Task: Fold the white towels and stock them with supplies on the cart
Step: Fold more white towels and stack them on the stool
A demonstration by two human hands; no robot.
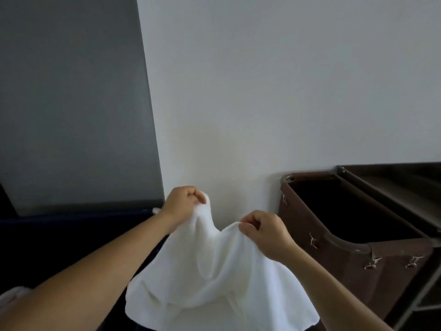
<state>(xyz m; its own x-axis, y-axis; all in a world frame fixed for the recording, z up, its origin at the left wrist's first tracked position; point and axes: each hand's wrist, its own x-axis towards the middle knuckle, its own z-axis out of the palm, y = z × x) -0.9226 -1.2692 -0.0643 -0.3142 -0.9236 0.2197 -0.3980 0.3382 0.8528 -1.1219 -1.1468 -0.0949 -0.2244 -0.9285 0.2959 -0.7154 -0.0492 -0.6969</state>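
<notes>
A white towel (214,283) hangs in the air in front of me, held up by its top edge. My left hand (183,203) pinches the upper left part of that edge. My right hand (265,231) pinches the edge a little lower and to the right. The cloth sags between the two hands and drapes down in loose folds. To the right stands the cart (391,177), with a brown fabric bag (310,204) tied to a metal frame at its near end; the bag's mouth is open and dark inside.
A white wall (262,91) rises straight ahead, a grey wall (71,103) to the left. Below the grey wall lies a dark blue surface (59,235). A bit of white cloth (12,295) shows at the lower left edge.
</notes>
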